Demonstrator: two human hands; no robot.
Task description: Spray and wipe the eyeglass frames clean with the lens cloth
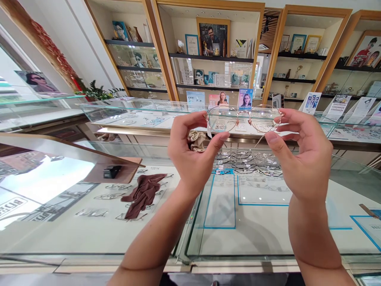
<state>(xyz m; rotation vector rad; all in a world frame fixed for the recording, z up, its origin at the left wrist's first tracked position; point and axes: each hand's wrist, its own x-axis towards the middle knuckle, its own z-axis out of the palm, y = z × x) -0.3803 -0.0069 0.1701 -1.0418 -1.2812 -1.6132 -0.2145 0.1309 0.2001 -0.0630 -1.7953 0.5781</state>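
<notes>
A pair of thin-rimmed eyeglasses [244,114] is held up at eye level between both hands, its lenses clear. My left hand [195,147] grips the hinge end at the left and also has a crumpled beige cloth [197,141] tucked in its palm. A small white tag [208,129] hangs by its fingers. My right hand [303,149] pinches the other hinge end, with one temple arm pointing down beside the thumb. Below to the left, a dark brown cloth [143,195] lies crumpled on the glass counter.
Glass display counters [247,234] holding rows of eyeglasses [244,161] stretch across the front. On the left, a wooden board [119,169] carries a small black object [112,171]. Farther back are another glass case [137,119], standing cards [245,99] and wooden wall shelves [211,57].
</notes>
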